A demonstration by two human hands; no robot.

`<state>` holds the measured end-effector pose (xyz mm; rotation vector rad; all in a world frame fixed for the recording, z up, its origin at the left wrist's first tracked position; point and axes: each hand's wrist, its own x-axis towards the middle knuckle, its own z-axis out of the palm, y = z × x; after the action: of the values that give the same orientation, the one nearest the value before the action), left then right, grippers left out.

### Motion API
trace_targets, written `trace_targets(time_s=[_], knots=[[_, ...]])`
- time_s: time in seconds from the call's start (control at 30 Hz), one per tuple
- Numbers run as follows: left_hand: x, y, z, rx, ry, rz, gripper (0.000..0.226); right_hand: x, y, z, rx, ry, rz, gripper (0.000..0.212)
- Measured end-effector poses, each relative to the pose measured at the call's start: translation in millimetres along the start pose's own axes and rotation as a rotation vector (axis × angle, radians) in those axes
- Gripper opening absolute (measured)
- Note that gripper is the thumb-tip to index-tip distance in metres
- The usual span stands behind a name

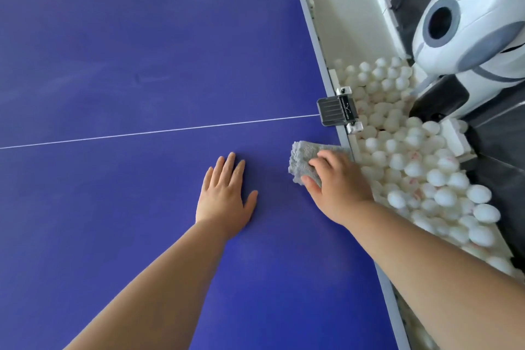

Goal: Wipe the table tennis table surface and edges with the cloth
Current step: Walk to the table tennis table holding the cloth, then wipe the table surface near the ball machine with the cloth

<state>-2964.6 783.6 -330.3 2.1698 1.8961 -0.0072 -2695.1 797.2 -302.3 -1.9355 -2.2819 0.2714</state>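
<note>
Surface under inspection: a blue table tennis table (pixel 127 51), matt finish, with a thin white centre line (pixel 159 131) crossing it from left to right and a grey edge strip (pixel 321 45) along its right side.

My left hand (pixel 224 193) lies palm down on the blue top, below the line. Its fingers (pixel 228 163) are straight and slightly spread, thumb out to the right, and they hold nothing.

My right hand (pixel 338 182) is at the table's right edge, on top of the cloth (pixel 305 158) – a grey, fluffy, bunched towel. The fingers (pixel 319 162) are curled over it and the thumb is tucked against its near side, so the cloth is gripped and pressed against the top. The cloth sits on the blue top just below the centre line, and its far corner reaches the grey edge strip.

Beyond that edge – a white catch tray (pixel 341 8) with a large heap of white balls (pixel 426 167) in it. A black clamp (pixel 336 111) bites the table edge at the end of the centre line, just above the cloth. A white and grey ball machine (pixel 468 23) stands over the tray at upper right, its round dark outlet facing the table.
</note>
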Motion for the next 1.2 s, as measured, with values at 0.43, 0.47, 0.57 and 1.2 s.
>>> trace_targets(time_s=[0.43,0.47,0.57,1.2], knots=[[-4,-2,13,-0.017,0.168,-0.007,0.069,91,13,30,-0.018,-0.109,0.251,0.079],[-4,-2,13,-0.018,0.170,-0.009,0.069,96,13,30,-0.043,-0.131,0.255,0.077],[-3,-1,13,-0.018,0.169,-0.009,0.069,83,10,31,-0.182,-0.118,0.090,0.077],[-1,-1,10,-0.030,0.171,-0.007,0.070,52,7,33,-0.136,-0.146,-0.287,0.087]])
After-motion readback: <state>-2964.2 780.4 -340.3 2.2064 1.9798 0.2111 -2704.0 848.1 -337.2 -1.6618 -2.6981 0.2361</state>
